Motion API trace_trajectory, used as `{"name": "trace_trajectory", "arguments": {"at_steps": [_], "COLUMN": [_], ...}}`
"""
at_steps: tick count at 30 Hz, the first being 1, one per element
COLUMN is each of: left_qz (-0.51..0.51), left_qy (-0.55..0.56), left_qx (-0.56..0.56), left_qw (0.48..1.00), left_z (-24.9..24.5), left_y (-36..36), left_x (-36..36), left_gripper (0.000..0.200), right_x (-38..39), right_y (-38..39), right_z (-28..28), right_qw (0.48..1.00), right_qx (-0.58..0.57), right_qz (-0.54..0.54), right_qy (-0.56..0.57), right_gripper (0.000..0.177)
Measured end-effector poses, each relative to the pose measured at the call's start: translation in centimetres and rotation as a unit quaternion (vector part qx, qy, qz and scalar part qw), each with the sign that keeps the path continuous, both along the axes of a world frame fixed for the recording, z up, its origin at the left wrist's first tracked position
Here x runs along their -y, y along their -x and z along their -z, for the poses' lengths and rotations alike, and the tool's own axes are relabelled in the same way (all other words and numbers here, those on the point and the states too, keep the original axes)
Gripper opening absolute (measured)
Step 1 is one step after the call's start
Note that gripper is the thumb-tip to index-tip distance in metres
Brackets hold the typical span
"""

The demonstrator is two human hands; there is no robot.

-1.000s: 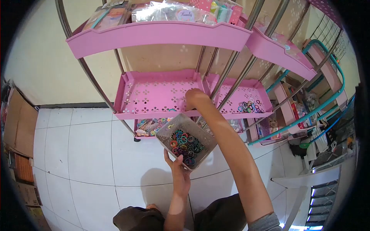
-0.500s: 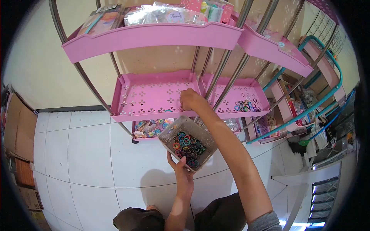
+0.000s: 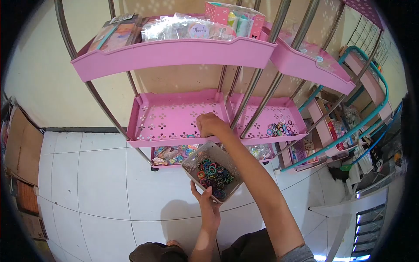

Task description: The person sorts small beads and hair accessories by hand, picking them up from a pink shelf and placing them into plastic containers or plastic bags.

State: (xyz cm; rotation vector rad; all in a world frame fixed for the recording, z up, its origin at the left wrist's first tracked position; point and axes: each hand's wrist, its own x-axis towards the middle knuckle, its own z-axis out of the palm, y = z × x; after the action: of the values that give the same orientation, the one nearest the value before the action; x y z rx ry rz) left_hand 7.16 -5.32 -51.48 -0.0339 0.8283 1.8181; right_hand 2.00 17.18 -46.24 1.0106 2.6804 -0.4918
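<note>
My left hand grips the near end of a clear plastic box, thumb over its rim. Inside the box lies a heap of small coloured rings, many of them dark. My right hand is over the front part of the pink middle shelf, just above the box's far edge. Its fingers are curled down and closed; whatever they hold, if anything, is hidden. To the right, more small rings lie on the adjoining pink shelf.
The upper pink shelf holds plastic packets and a dotted pink box. Metal poles rise beside my right forearm. Below sits a tray of colourful items. A teal-framed rack stands at right, cardboard at left.
The shelves and the box appear lower in the view. My right hand has shifted slightly left over the middle shelf, still closed. My left hand still holds the box.
</note>
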Motion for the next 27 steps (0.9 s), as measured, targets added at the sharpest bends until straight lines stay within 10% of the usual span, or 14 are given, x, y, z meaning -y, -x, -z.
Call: {"name": "trace_trajectory", "arguments": {"at_steps": [7,14,17,27], "left_qz": [-0.005,-0.001,0.005,-0.007], "left_qy": [0.000,-0.024,-0.016,0.017], "left_qx": [0.010,0.003,-0.001,-0.068], "left_qw": [1.000,1.000,1.000,0.998], "left_z": [0.1,0.7,1.2,1.0], "left_y": [-0.1,-0.4,-0.5,-1.0], "left_x": [-0.4,-0.7,-0.7,-0.8], "left_gripper": [0.074,0.075,0.076,0.065], "right_x": [-0.1,-2.1,-1.4,7.2], "right_y": [-0.2,0.1,-1.2,-8.9], "right_z": [1.7,-1.2,-3.5,-5.6], "right_qw": [0.985,0.997,0.961,0.953], "right_qx": [-0.168,-0.058,-0.205,-0.161], "right_qz": [0.011,-0.020,0.018,-0.213], "right_qy": [-0.035,-0.040,0.184,0.145], "right_gripper": [0.015,0.009,0.013,0.017]}}
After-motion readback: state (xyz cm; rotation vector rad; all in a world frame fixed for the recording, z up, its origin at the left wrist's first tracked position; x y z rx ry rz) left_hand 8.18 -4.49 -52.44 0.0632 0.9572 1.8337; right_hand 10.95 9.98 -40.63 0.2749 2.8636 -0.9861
